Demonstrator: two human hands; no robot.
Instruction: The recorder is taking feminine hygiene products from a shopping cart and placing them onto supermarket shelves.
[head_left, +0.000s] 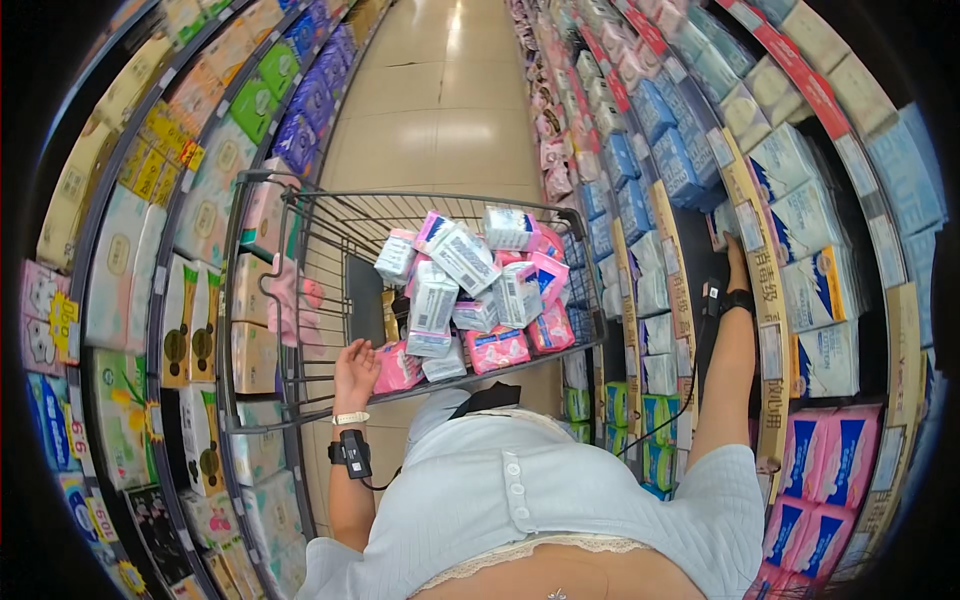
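Observation:
My right hand (737, 255) reaches into a shelf on the right. Its thumb lies against the end of a white pack (721, 220), and the other fingers are partly hidden by the shelf edge. Over the near side of a wire shopping cart (322, 409) rests my left hand (357, 372), fingers loosely bent and holding nothing. Beside it in the cart is a pink pack (397, 367). A pile of white packs (433, 296) and pink sanitary pad packs (496, 350) fills the cart's right part.
Stocked shelves line both sides, with tissue packs (120, 262) on the left and blue packs (677, 161) on the right. A pink cloth-like item (285, 300) hangs at the cart's left end. The tiled aisle floor (442, 112) stretches ahead. A cable (686, 405) runs from my right wrist.

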